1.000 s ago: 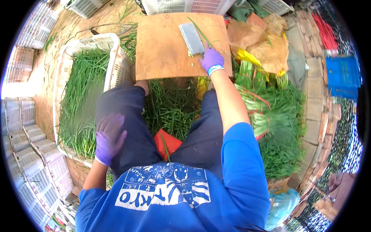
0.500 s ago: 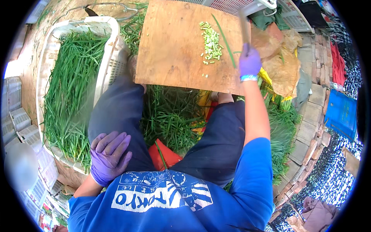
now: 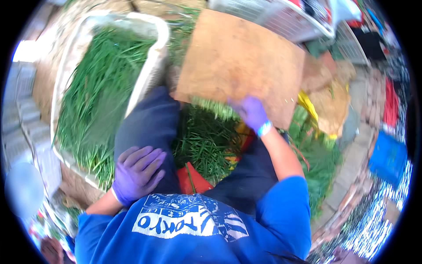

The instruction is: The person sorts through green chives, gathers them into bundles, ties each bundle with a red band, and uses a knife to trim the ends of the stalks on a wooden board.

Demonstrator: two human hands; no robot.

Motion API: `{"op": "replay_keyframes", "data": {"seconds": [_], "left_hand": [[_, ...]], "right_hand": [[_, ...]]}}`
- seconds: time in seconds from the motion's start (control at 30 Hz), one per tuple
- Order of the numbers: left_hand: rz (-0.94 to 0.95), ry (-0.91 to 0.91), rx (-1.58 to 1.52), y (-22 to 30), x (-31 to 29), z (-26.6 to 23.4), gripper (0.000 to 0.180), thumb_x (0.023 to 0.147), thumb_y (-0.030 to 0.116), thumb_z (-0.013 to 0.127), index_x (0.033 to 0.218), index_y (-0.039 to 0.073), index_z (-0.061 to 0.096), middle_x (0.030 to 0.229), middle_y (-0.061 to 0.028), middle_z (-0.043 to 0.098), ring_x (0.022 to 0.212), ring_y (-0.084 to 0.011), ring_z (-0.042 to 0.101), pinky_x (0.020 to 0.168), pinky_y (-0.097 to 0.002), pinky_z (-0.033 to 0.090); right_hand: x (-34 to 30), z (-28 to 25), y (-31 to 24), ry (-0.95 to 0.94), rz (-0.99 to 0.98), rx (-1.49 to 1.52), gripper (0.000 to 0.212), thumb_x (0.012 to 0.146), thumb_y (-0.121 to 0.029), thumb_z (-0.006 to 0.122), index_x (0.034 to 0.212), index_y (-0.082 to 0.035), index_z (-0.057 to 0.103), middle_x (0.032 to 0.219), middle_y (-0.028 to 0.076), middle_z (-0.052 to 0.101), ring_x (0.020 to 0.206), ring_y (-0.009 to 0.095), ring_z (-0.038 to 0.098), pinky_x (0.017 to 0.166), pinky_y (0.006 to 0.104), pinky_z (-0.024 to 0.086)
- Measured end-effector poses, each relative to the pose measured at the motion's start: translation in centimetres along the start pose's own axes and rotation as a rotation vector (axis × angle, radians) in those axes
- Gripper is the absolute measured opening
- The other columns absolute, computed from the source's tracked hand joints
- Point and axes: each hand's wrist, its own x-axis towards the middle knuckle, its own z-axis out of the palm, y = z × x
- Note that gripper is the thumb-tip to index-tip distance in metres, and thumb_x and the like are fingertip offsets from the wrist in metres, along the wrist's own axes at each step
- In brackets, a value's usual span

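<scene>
My right hand (image 3: 254, 115), in a purple glove, is blurred at the near edge of the wooden board (image 3: 244, 57). Its fingers look closed; the knife held in the earlier frame is too smeared to make out now. Beside it, a streak of cut green stalk pieces (image 3: 215, 108) spills over the board's near edge, above loose green leaves (image 3: 211, 149) between my legs. My left hand (image 3: 140, 172), also gloved in purple, rests open by my left thigh with its fingers somewhat spread and nothing in it.
On the left stands a white plastic crate (image 3: 161, 39) heaped with long green leaves. More greens (image 3: 314, 163) lie right of my leg, below brown sheeting (image 3: 332, 105). White crates (image 3: 281, 20) stand behind the board, a blue crate (image 3: 387, 158) at far right. Something red (image 3: 198, 181) lies between my thighs.
My right hand has swept from the board's right side to its near edge. The cut pieces have moved off the board's middle and over that edge. My left hand stays open.
</scene>
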Motion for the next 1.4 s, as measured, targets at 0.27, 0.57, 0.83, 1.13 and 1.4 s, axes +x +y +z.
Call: {"op": "replay_keyframes", "data": {"seconds": [0.27, 0.57, 0.83, 1.13, 1.4], "left_hand": [[0.100, 0.051, -0.182, -1.1, -1.3, 1.2, 0.036, 0.074, 0.026, 0.060, 0.107, 0.012, 0.057, 0.111, -0.0007, 0.054, 0.105, -0.0171, 0.048, 0.090, -0.0368, 0.035], [-0.508, 0.488, -0.044, -8.8, -9.3, 0.7, 0.065, 0.070, 0.025, 0.066, 0.123, 0.001, 0.038, 0.121, -0.0185, 0.046, 0.105, -0.0345, 0.049, 0.088, -0.0397, 0.040], [-1.009, 0.010, -0.189, -11.4, -17.5, 5.8, 0.110, 0.056, 0.062, 0.065, 0.138, 0.019, 0.005, 0.126, -0.0284, 0.034, 0.112, -0.0423, 0.040, 0.092, -0.0458, 0.036], [-0.992, -0.227, -0.484, -14.5, -17.8, 7.0, 0.117, 0.056, 0.045, 0.075, 0.137, 0.022, -0.006, 0.128, -0.0369, 0.024, 0.115, -0.0461, 0.035, 0.096, -0.0417, 0.033], [-1.117, -0.301, -0.116, -13.8, -14.8, 8.2, 0.095, 0.064, 0.006, 0.060, 0.137, 0.022, 0.001, 0.118, -0.0274, 0.038, 0.094, -0.0412, 0.053, 0.076, -0.0501, 0.042]], "right_hand": [[-3.9, -1.5, 3.0, 0.416, 0.392, 0.066, 0.025, 0.081, -0.013, 0.051, 0.103, -0.007, 0.060, 0.085, 0.011, 0.062, 0.073, 0.025, 0.056, 0.065, 0.0364, 0.043], [-3.8, -3.1, 3.3, -0.013, 0.479, -0.482, 0.047, 0.079, -0.008, 0.047, 0.126, -0.003, 0.038, 0.114, 0.020, 0.050, 0.097, 0.034, 0.052, 0.084, 0.0377, 0.041], [-5.9, -3.9, -10.3, -0.245, 0.380, -0.011, 0.041, 0.082, -0.012, 0.050, 0.120, 0.001, 0.045, 0.110, 0.022, 0.053, 0.098, 0.032, 0.053, 0.084, 0.0340, 0.040], [-11.0, -3.8, -16.3, -0.016, 0.302, 0.087, 0.034, 0.081, -0.010, 0.051, 0.113, -0.002, 0.053, 0.097, 0.019, 0.059, 0.087, 0.028, 0.058, 0.078, 0.0321, 0.044], [-10.2, -2.7, -16.7, -0.026, 0.311, -0.136, 0.032, 0.080, -0.016, 0.052, 0.111, -0.007, 0.056, 0.091, 0.017, 0.060, 0.077, 0.029, 0.059, 0.070, 0.0334, 0.045]]}}
